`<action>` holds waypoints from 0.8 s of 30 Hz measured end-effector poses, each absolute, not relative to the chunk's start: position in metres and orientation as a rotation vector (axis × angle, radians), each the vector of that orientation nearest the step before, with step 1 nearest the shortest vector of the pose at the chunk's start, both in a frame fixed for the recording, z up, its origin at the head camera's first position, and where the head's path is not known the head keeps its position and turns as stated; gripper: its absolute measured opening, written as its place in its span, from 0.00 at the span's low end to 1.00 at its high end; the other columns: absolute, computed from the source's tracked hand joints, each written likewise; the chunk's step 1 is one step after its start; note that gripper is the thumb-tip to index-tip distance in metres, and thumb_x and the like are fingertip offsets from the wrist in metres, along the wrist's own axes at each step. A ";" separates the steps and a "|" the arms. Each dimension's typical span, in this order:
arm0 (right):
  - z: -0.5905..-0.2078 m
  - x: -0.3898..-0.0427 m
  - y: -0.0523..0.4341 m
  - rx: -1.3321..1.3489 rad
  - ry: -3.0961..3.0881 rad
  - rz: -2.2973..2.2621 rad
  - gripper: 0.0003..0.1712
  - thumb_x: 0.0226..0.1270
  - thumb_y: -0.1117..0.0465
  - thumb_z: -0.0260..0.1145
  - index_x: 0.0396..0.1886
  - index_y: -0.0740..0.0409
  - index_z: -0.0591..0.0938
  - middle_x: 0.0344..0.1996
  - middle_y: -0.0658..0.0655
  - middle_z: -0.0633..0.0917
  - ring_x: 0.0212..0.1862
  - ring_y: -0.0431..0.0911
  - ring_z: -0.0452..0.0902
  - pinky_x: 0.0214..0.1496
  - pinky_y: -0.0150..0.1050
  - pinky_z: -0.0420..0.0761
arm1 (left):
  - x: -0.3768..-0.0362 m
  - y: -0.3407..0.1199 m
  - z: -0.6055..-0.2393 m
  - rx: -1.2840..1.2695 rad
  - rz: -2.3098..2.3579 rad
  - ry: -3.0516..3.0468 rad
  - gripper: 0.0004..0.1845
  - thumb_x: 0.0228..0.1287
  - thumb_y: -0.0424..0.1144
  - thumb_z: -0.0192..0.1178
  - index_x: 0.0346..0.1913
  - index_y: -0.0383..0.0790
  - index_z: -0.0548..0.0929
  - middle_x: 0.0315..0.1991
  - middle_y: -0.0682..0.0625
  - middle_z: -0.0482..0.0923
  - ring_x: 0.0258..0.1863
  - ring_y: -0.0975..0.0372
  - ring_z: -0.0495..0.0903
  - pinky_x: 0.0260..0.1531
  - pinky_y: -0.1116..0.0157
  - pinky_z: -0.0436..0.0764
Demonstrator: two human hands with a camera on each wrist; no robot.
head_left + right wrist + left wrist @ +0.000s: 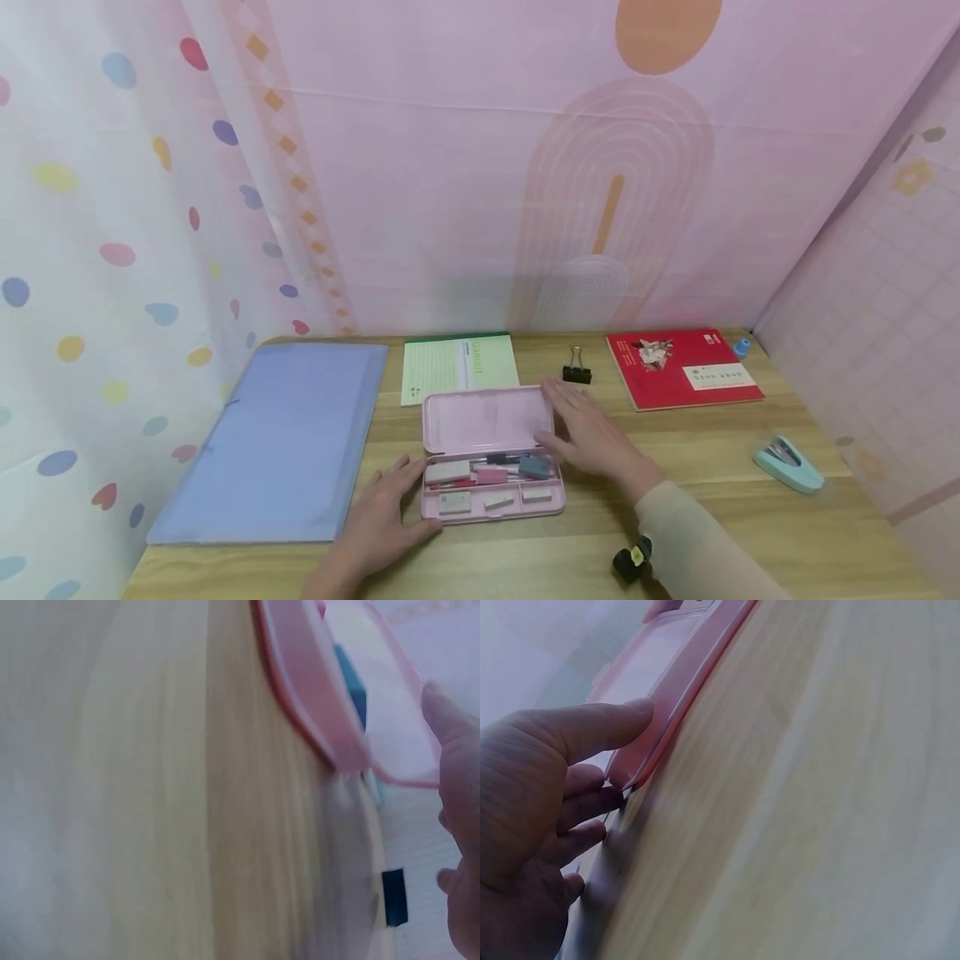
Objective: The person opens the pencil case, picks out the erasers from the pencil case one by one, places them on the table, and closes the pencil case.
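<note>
Currently the wooden desk [750, 467] carries the open pink pencil case [487, 454] at its middle, between the blue folder [277, 437] and the red book [682, 367]; lid [483, 419] tilted up at the back, erasers [491, 477] and pens in the tray. Steady the tray before you swing the lid, and keep your fingers off the contents; your left hand [382, 521] lies open, thumb against the tray's near-left corner; your right hand [588, 437] lies flat and open at the lid's right edge, gripping nothing.
</note>
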State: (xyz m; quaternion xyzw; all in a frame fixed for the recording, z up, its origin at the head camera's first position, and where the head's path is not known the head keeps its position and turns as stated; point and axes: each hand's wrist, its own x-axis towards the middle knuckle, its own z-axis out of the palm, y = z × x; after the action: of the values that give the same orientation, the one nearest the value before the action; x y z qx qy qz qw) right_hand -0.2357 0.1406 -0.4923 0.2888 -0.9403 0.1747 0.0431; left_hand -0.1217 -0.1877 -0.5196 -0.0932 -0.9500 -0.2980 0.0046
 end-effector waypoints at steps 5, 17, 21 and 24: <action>-0.476 -0.217 0.125 0.945 -2.589 0.558 0.45 0.62 0.40 0.65 0.73 0.54 0.62 0.70 0.56 0.66 0.70 0.51 0.60 0.70 0.51 0.63 | -0.121 -0.183 -0.518 -0.276 -0.930 -2.956 0.53 0.40 0.66 0.71 0.70 0.45 0.67 0.68 0.47 0.67 0.69 0.50 0.62 0.69 0.44 0.55; -0.480 -0.194 0.048 1.395 -2.589 0.414 0.22 0.61 0.44 0.68 0.51 0.49 0.83 0.44 0.44 0.81 0.49 0.38 0.75 0.57 0.33 0.76 | -0.125 -0.182 -0.517 -0.192 -1.034 -2.972 0.55 0.37 0.68 0.71 0.70 0.46 0.67 0.68 0.45 0.66 0.67 0.48 0.64 0.64 0.44 0.66; -0.486 -0.198 0.039 1.369 -2.687 0.420 0.20 0.61 0.45 0.69 0.49 0.48 0.84 0.39 0.42 0.81 0.45 0.37 0.74 0.54 0.32 0.76 | -0.124 -0.182 -0.518 -0.194 -1.056 -2.964 0.55 0.37 0.69 0.70 0.70 0.45 0.68 0.67 0.45 0.67 0.67 0.47 0.64 0.64 0.44 0.66; -0.488 -0.199 0.034 1.354 -2.727 0.414 0.20 0.60 0.45 0.69 0.49 0.47 0.84 0.37 0.41 0.79 0.43 0.36 0.73 0.52 0.32 0.76 | -0.123 -0.182 -0.519 -0.184 -1.058 -2.953 0.55 0.36 0.69 0.70 0.69 0.45 0.68 0.67 0.45 0.67 0.66 0.47 0.65 0.64 0.44 0.66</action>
State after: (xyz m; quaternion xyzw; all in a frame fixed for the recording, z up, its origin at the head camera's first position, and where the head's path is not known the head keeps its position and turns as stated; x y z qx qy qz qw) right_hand -0.1987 0.0338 -0.4881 0.4404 -0.8870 0.1348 0.0345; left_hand -0.1225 -0.1824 -0.5190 -0.0584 -0.9398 -0.3367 -0.0004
